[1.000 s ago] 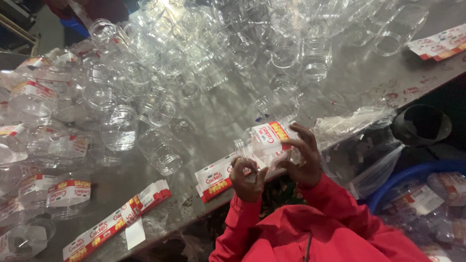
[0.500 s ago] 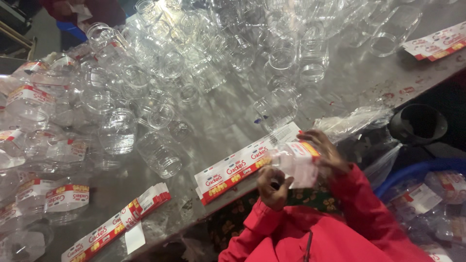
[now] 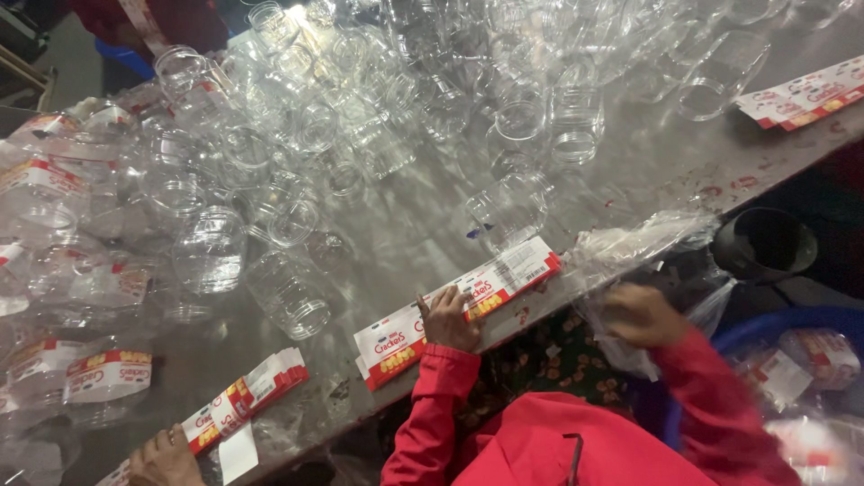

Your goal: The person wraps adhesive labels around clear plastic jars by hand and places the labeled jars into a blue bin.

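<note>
Labels (image 3: 459,310) are lying under the left hand (image 3: 447,319), fingers pressing flat. Right hand (image 3: 641,315), at three o'clock, is blurring; its grip is unclear.

A stack of labels (image 3: 454,310) lies at the near edge of the tabletop (image 3: 630,171), with jars (image 3: 378,108) massed behind it to the far side. Another label stack (image 3: 243,400) lies nearer left, a plastic bag (image 3: 630,247) just right.

Single head-worn view, looking steeply down from close above the table (image 3: 630,171); table edge runs from 8 o'clock to 2 o'clock.
</note>
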